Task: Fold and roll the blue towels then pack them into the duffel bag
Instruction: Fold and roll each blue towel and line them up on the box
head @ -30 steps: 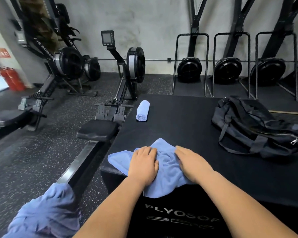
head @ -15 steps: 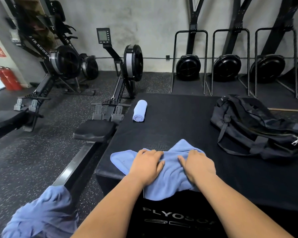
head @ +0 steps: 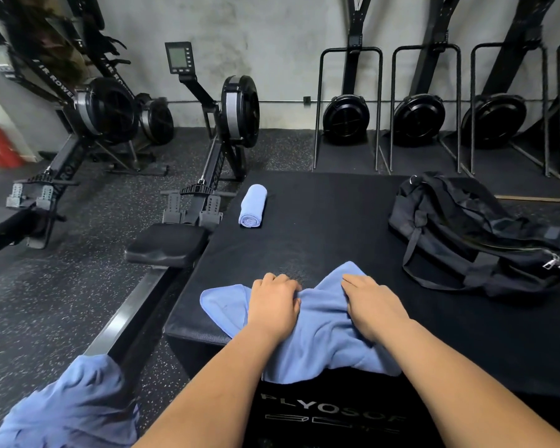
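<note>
As hands [head: 274,302] [head: 374,302] hold towel [head: 324,337] — bag [head: 466,231] rests.

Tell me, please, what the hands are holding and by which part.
The blue towel on the box: the left hand grips its bunched far edge near the middle, while the right hand rests flat on it without gripping.
</note>
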